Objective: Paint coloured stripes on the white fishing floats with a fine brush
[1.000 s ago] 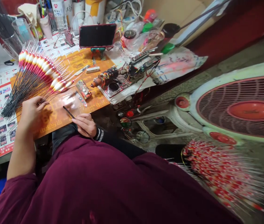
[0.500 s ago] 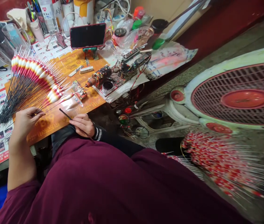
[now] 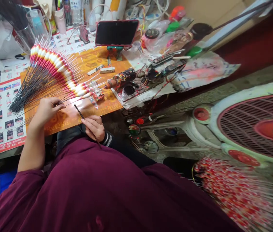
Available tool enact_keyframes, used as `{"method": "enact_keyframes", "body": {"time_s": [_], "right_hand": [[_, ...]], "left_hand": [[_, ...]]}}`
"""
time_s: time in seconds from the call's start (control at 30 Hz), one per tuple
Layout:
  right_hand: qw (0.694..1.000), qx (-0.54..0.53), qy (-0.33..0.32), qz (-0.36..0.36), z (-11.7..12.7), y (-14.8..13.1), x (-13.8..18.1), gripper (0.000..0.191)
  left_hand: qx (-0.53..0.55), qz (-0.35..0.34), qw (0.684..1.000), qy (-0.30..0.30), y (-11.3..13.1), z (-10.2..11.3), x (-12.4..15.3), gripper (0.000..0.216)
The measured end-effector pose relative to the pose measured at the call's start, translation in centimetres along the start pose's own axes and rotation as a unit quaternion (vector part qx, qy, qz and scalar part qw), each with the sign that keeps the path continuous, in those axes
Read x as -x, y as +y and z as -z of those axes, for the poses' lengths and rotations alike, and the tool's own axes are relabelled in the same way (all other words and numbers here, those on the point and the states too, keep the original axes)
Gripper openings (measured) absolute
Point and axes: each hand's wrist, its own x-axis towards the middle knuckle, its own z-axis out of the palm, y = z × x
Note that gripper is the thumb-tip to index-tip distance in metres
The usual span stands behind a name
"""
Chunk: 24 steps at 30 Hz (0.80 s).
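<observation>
Your left grip (image 3: 46,111) pinches painted sticks (image 3: 83,92) over the orange-covered desk (image 3: 61,120), their bright ends pointing right and away; your right grip (image 3: 94,127) holds a brush (image 3: 78,111), tip aimed forward-left. A fan (image 3: 269,129) stands rightward.

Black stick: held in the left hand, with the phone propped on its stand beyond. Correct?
Wrong hand: the head view shows the black stick in the right hand. The phone is propped on its stand beyond, as you say.
</observation>
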Motion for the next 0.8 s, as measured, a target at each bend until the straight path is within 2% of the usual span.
{"method": "enact_keyframes", "body": {"time_s": [0.17, 0.4, 0.67, 0.8], "right_hand": [[0.999, 0.011, 0.025, 0.022, 0.12, -0.38, -0.19, 0.047], [0.999, 0.023, -0.019, -0.013, 0.24, -0.50, -0.09, 0.046], [0.999, 0.051, -0.008, -0.012, 0.02, -0.71, -0.23, 0.044], [0.999, 0.037, 0.019, 0.022, 0.20, -1.00, -0.64, 0.050]], "left_hand": [[0.020, 0.004, 1.000, -0.005, 0.11, -0.26, 0.02, 0.016], [0.016, 0.011, 1.000, -0.014, -0.35, -0.52, 0.02, 0.019], [0.033, 0.011, 0.999, -0.014, -0.49, -0.68, 0.10, 0.014], [0.040, 0.008, 0.999, -0.015, -0.56, -0.76, 0.12, 0.015]]}}
